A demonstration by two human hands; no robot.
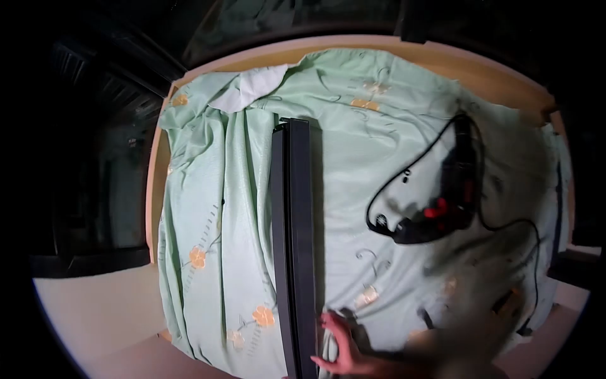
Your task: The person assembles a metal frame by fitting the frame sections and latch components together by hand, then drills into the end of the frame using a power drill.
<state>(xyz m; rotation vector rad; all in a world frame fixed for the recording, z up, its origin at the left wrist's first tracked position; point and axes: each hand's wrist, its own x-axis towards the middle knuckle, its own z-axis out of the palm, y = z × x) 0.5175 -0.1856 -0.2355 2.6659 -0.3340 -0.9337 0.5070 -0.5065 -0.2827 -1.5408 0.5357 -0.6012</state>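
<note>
Two long dark grey bars lie side by side down the middle of a pale green flowered cloth: the left bar (279, 208) and the wider right bar (304, 234). A narrow dark gap runs between them. My right hand (344, 347) comes in from the bottom right, next to the lower part of the right bar. Its thumb and fingers are apart, with the fingertips close to the bar's side and nothing seen between them. My left hand is out of view. Further right lies a black and red power tool (451, 202) with a cord.
The green cloth (246, 170) is wrinkled over a surface with a wooden rim (499, 76). A black cord (536, 252) runs down the right side. Near the lower right lies a yellow and black item (506, 303). Two small dark pieces (406, 175) sit left of the tool.
</note>
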